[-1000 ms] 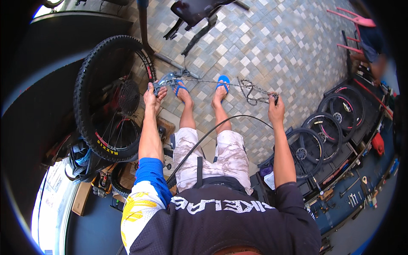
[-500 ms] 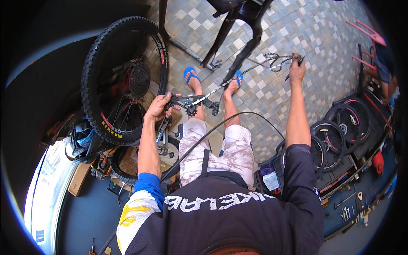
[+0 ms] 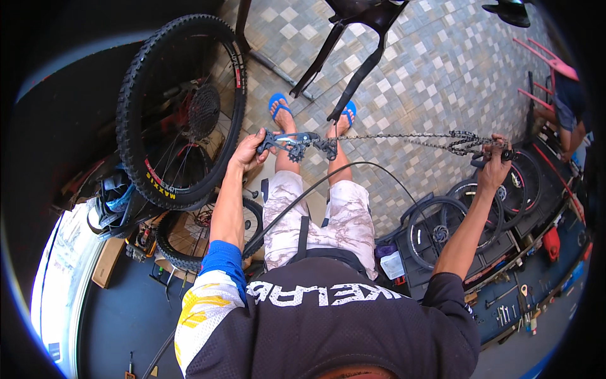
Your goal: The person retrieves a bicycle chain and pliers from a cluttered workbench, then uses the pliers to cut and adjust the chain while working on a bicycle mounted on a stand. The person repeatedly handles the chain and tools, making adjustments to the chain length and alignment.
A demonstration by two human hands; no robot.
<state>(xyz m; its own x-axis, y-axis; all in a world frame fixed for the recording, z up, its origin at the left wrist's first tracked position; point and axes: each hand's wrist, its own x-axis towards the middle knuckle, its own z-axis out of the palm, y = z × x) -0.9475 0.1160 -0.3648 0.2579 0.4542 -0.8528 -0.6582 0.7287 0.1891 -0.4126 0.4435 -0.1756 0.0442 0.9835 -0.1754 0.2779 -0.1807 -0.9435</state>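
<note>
My left hand is closed on a dark rear derailleur, held out in front of my shins. From the derailleur a bicycle chain runs almost level across to the right and bunches into several loops beside my right hand. The fingers of that hand are wrapped around the chain's far end and a small black part whose kind I cannot make out. Both arms are spread wide, and the chain hangs above the floor.
A knobby-tyred bicycle wheel with a cassette stands at my left. Ahead rises a dark frame with leg-like parts. A black cable arcs over my lap. More wheels and hand tools lie right; a person is near pink chair legs.
My right hand has moved right and toward me, drawing the chain straighter and more level. My left hand and the derailleur have shifted slightly right.
</note>
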